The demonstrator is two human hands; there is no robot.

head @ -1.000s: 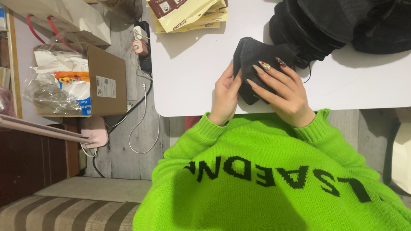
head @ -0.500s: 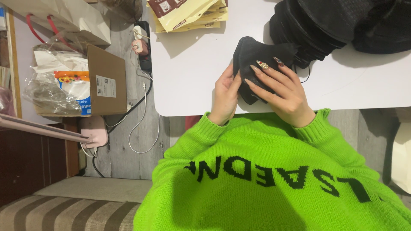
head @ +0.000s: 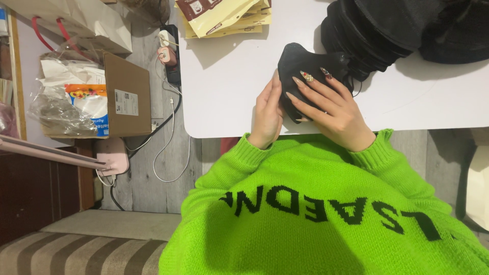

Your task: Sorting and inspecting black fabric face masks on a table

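Left hand (head: 267, 114) stands on its edge, fingers straight and together. Right hand (head: 331, 109) lies flat, palm down — long fingers (head: 310, 84) spread forward. Both wrists sit close together — sleeves bright green.

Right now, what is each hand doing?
Left hand: open, flat against the black cloth piece.
Right hand: open, fingers spread on top of it.
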